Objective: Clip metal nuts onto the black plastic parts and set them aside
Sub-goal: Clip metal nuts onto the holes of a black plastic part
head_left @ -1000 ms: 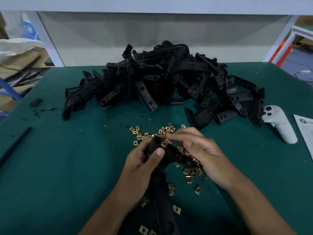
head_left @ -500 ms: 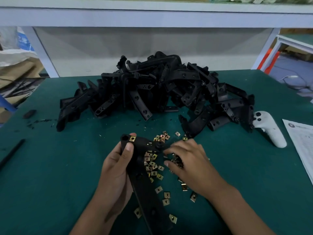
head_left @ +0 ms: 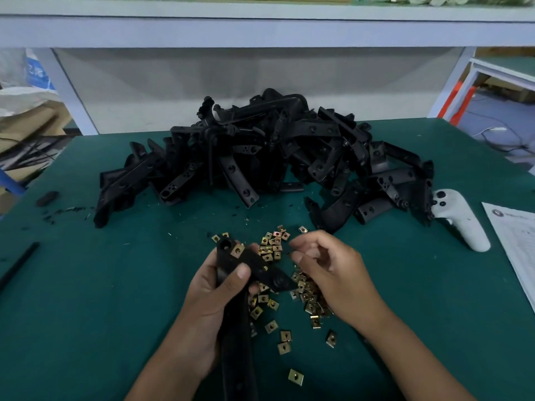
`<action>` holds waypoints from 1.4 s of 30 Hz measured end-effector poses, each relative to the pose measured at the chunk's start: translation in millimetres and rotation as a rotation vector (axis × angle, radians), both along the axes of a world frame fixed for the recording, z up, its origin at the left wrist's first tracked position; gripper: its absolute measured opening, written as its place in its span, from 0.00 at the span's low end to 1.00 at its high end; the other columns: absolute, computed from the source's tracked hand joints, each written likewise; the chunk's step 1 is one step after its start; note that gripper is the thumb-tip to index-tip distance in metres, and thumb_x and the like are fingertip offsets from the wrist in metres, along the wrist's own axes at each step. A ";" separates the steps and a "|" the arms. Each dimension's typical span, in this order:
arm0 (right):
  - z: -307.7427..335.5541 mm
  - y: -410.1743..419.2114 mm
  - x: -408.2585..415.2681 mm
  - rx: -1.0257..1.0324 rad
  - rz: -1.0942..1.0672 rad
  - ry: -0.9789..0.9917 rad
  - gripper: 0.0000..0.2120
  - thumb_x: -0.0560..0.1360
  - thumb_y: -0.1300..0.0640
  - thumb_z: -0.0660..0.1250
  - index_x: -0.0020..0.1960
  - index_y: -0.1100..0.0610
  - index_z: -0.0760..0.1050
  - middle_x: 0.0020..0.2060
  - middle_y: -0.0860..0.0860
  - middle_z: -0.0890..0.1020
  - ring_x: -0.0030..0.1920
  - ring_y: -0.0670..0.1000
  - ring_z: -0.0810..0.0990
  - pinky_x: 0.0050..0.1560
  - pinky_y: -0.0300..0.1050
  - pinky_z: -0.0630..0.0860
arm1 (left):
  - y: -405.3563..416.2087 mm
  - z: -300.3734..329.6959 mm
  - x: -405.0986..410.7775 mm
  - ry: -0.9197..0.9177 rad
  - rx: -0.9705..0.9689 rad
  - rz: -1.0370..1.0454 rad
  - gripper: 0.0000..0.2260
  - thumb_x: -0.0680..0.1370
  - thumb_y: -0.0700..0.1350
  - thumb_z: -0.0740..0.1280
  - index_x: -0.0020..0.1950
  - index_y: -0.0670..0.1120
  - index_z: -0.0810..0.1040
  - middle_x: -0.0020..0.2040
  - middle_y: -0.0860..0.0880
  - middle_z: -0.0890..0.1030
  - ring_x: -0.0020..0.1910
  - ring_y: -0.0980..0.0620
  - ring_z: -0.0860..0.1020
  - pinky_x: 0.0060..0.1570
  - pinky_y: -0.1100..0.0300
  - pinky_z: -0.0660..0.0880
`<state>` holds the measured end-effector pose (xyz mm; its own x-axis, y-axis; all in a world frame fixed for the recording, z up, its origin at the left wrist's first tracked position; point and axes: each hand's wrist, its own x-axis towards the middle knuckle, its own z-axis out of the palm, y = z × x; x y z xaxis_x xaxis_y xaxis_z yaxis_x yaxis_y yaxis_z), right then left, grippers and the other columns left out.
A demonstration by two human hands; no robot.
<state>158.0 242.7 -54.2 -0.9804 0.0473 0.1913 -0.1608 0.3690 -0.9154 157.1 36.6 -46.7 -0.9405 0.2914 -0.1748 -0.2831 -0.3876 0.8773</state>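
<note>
Left hand (head_left: 214, 302) gripping black plastic part (head_left: 231, 264), one metal nut (head_left: 238, 250) clipped beyond the thumb. Right hand (head_left: 333, 270) fingers (head_left: 301, 257) loosely curled, possibly empty, above loose nuts (head_left: 307, 296) on counter (head_left: 86, 299).

A heap of black plastic parts (head_left: 260, 157) with a matt, slightly sheened moulded surface lies on a table (head_left: 86, 285) covered in dull, smooth dark green matting. Small square metal nuts (head_left: 285, 341) are brass-yellow and faintly shiny. The black plastic part (head_left: 231, 285) gripped by the left hand (head_left: 208, 316) looks equally matt, with one brassy nut (head_left: 237, 250) clipped near its end. A white controller (head_left: 460, 221) is smooth plastic with a soft satin finish. A sheet of paper (head_left: 518, 244) is flat, white and matt
</note>
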 end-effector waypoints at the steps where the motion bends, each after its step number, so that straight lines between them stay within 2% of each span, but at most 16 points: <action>1: 2.5 -0.3 0.3 -0.116 0.022 -0.037 0.09 0.78 0.60 0.72 0.51 0.46 0.82 0.43 0.43 0.83 0.45 0.43 0.82 0.46 0.34 0.75 | -0.1 -1.3 -0.7 0.029 -0.020 -0.007 0.33 0.52 0.61 0.85 0.54 0.51 0.85 0.36 0.49 0.80 0.32 0.56 0.77 0.31 0.66 0.75; 4: 8.7 0.4 0.4 -0.367 0.065 -0.133 0.11 0.78 0.62 0.72 0.54 0.47 0.82 0.44 0.47 0.84 0.44 0.46 0.83 0.40 0.38 0.77 | 1.2 -3.7 -1.5 0.075 -0.025 -0.030 0.31 0.54 0.59 0.86 0.52 0.49 0.86 0.43 0.47 0.85 0.37 0.55 0.80 0.40 0.66 0.78; 8: 11.6 0.3 -0.8 -0.684 0.120 -0.262 0.16 0.72 0.60 0.75 0.57 0.49 0.83 0.50 0.53 0.86 0.43 0.46 0.82 0.38 0.37 0.76 | 1.4 -3.4 -1.5 0.070 0.002 -0.089 0.26 0.58 0.58 0.85 0.51 0.50 0.86 0.48 0.45 0.86 0.39 0.55 0.83 0.42 0.66 0.79; 12: 11.4 1.5 -0.4 -0.783 0.169 -0.298 0.19 0.69 0.61 0.76 0.59 0.50 0.83 0.57 0.56 0.85 0.50 0.47 0.84 0.42 0.36 0.78 | 2.2 -5.1 -2.3 0.027 0.016 -0.090 0.29 0.60 0.57 0.85 0.55 0.46 0.84 0.51 0.42 0.85 0.40 0.53 0.83 0.43 0.65 0.79; 15: 12.3 1.4 -0.7 -0.802 0.158 -0.305 0.20 0.68 0.63 0.76 0.58 0.52 0.83 0.57 0.58 0.85 0.49 0.48 0.84 0.40 0.36 0.78 | 2.2 -6.2 -2.7 0.021 0.018 -0.100 0.32 0.62 0.53 0.85 0.60 0.41 0.80 0.52 0.41 0.86 0.43 0.52 0.85 0.44 0.66 0.79; 19: 15.0 0.6 0.0 -0.820 0.137 -0.318 0.18 0.69 0.65 0.74 0.58 0.56 0.80 0.51 0.57 0.86 0.43 0.47 0.83 0.36 0.36 0.76 | 0.9 -8.6 -3.0 0.046 -0.009 -0.142 0.25 0.69 0.41 0.78 0.63 0.39 0.76 0.54 0.42 0.85 0.49 0.52 0.84 0.45 0.65 0.79; 24: 20.0 -0.1 3.6 -0.745 0.214 -0.341 0.16 0.72 0.64 0.73 0.58 0.53 0.80 0.48 0.55 0.86 0.41 0.46 0.82 0.37 0.38 0.76 | 2.2 -8.6 -1.8 0.092 0.011 -0.128 0.22 0.69 0.39 0.76 0.61 0.38 0.76 0.44 0.45 0.82 0.39 0.52 0.79 0.41 0.64 0.78; 28: 22.1 -0.6 6.8 -0.659 0.280 -0.345 0.14 0.74 0.62 0.71 0.55 0.48 0.82 0.51 0.56 0.87 0.44 0.46 0.83 0.40 0.37 0.76 | 4.2 -9.7 -1.4 0.118 0.027 -0.088 0.21 0.67 0.41 0.77 0.58 0.41 0.77 0.47 0.45 0.84 0.42 0.52 0.82 0.42 0.62 0.80; 31: 23.4 -0.7 7.6 -0.606 0.298 -0.346 0.14 0.73 0.59 0.75 0.56 0.45 0.81 0.54 0.54 0.86 0.46 0.45 0.84 0.42 0.36 0.77 | 3.6 -11.3 -2.4 0.124 0.015 -0.072 0.20 0.68 0.40 0.80 0.57 0.42 0.79 0.49 0.45 0.84 0.44 0.51 0.83 0.43 0.61 0.81; 34: 24.4 0.8 6.5 -0.587 0.263 -0.333 0.16 0.69 0.55 0.77 0.54 0.42 0.82 0.50 0.49 0.86 0.43 0.43 0.82 0.40 0.36 0.76 | 2.1 -13.2 -3.9 0.116 0.023 -0.068 0.21 0.67 0.42 0.79 0.58 0.43 0.79 0.51 0.44 0.84 0.45 0.49 0.83 0.44 0.60 0.81; 42: 24.9 1.0 6.5 -0.568 0.268 -0.334 0.16 0.68 0.52 0.78 0.54 0.43 0.81 0.50 0.52 0.87 0.45 0.45 0.83 0.40 0.36 0.76 | 2.6 -13.0 -3.7 0.137 0.031 -0.070 0.18 0.67 0.42 0.78 0.56 0.46 0.81 0.51 0.44 0.84 0.45 0.50 0.83 0.44 0.61 0.80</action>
